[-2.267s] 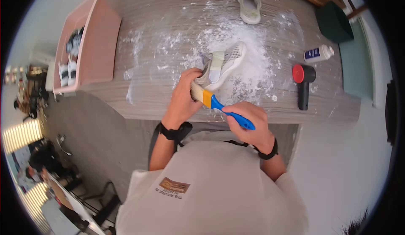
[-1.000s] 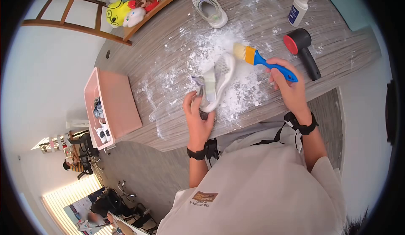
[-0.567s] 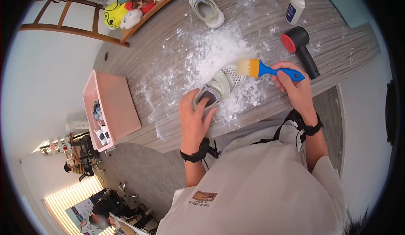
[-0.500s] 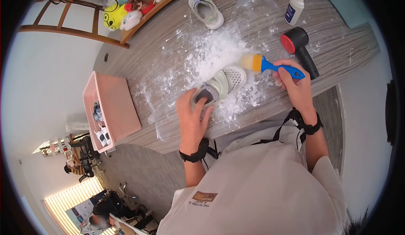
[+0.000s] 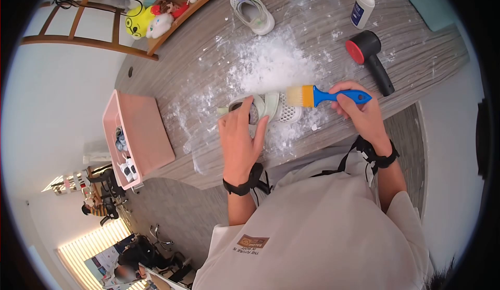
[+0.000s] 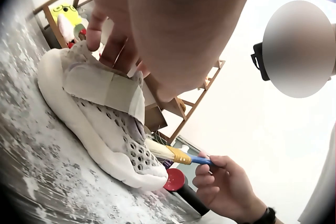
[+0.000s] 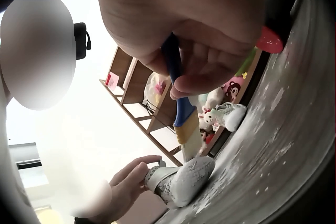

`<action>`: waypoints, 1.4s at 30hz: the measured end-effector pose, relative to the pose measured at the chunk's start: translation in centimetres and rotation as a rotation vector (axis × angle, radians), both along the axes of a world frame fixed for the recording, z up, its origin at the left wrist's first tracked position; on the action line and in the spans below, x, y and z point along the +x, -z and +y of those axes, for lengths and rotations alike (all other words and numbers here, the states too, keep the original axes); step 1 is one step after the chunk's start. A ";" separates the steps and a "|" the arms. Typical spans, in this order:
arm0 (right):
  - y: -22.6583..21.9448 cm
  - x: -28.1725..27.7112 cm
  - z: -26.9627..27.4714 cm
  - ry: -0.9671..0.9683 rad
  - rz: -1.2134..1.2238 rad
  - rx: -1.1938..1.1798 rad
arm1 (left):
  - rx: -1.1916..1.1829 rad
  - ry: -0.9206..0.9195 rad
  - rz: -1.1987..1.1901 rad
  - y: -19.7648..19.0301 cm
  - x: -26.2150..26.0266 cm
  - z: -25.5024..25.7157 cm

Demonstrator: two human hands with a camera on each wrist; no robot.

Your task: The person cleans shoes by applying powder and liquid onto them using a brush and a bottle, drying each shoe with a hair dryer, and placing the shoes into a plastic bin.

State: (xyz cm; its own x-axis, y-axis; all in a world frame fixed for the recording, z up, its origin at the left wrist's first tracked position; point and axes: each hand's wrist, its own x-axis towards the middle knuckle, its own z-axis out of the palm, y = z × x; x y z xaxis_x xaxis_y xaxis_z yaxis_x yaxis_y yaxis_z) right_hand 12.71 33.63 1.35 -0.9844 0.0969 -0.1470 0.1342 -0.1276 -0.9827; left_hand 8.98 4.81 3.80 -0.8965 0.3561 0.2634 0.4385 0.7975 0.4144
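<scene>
A white perforated shoe (image 5: 288,112) with a pale strap stands on the powder-dusted table, its toe pointing right. My left hand (image 5: 240,144) grips it around the ankle opening, fingers over the far rim and thumb on the near side. In the left wrist view the shoe (image 6: 100,134) stands on its sole beside the hand. My right hand (image 5: 360,109) pinches the blue handle of a flat paintbrush (image 5: 325,96). Its pale bristles lie at the shoe's toe. In the right wrist view the brush (image 7: 185,124) points down at the shoe.
The matching shoe (image 5: 253,14) stands at the back. White powder (image 5: 271,63) covers the middle of the table. A black device with a red face (image 5: 371,55) and a white bottle (image 5: 363,9) are to the right. At left, a pink bin (image 5: 148,134) holds shoes.
The brush has moved from the shoe's heel to its toe. My left hand has turned the shoe so the toe points right. The head view has also swung round.
</scene>
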 end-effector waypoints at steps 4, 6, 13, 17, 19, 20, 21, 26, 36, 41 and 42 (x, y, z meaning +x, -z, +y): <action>0.3 -0.3 0.5 0.083 0.034 0.143 | 0.089 0.044 0.031 1.5 0.2 -0.5; 0.3 0.1 0.6 0.070 -0.005 0.043 | 0.095 0.006 -0.036 1.6 1.1 -1.2; -0.5 0.6 0.2 -0.087 -0.032 -0.099 | 0.543 -0.121 -0.280 4.2 5.0 -3.0; -0.8 -0.3 0.1 -0.022 0.005 -0.059 | 0.620 -0.150 -0.350 4.3 5.5 -2.5; -1.6 -0.3 -0.1 -0.068 0.020 -0.116 | 0.605 -0.148 -0.345 4.0 5.4 -2.1; -1.8 -0.2 -0.3 -0.098 0.030 -0.086 | 0.613 -0.154 -0.353 4.0 5.4 -2.0; -2.0 -0.1 -0.6 -0.128 0.042 -0.056 | 0.619 -0.160 -0.358 3.9 5.2 -1.8; -0.2 -0.1 0.6 -0.019 0.023 -0.052 | 0.692 -0.138 -0.409 3.7 4.3 -1.8; -1.2 0.8 -1.0 -0.144 -0.027 -0.177 | 0.990 -0.156 -0.619 3.5 2.1 -4.3; -0.7 1.1 -1.7 -0.237 -0.079 -0.215 | 1.106 -0.294 -0.551 3.6 2.6 -4.0; -0.7 1.1 -1.9 -0.235 -0.076 -0.198 | 1.127 -0.324 -0.534 3.6 2.6 -3.9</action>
State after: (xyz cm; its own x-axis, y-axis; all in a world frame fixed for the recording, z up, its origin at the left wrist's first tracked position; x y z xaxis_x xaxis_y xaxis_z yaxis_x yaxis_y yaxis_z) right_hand 13.86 31.68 2.01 -0.9619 -0.1699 -0.2142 0.2548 -0.2725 -0.9278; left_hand 11.55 0.89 0.20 -0.9867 -0.0794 -0.1416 -0.1364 -0.0672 0.9884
